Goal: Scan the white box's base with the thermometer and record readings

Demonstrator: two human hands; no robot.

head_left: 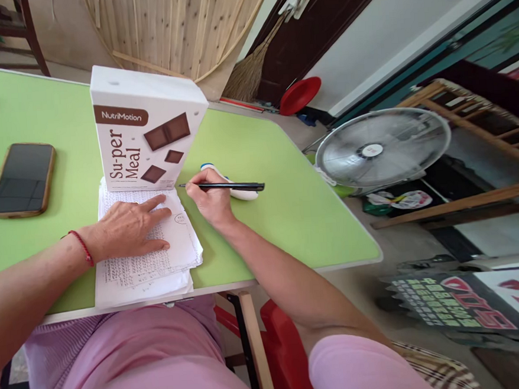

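Note:
My left hand lies flat with fingers spread on a stack of handwritten paper sheets at the table's near edge. In my right hand is a black pen, pinched between thumb and fingers, its tip pointing left close to the bottom corner of a white box. That box stands upright at the far end of the sheets and carries brown lettering and chocolate-piece pictures. Partly behind my right hand, a white object with a blue end rests on the table; its kind I cannot make out.
On the left of the green table lies a phone in a brown case. Beyond the right edge stand a fan and a wooden rack. A red basin and a straw broom are farther back. A red stool is below.

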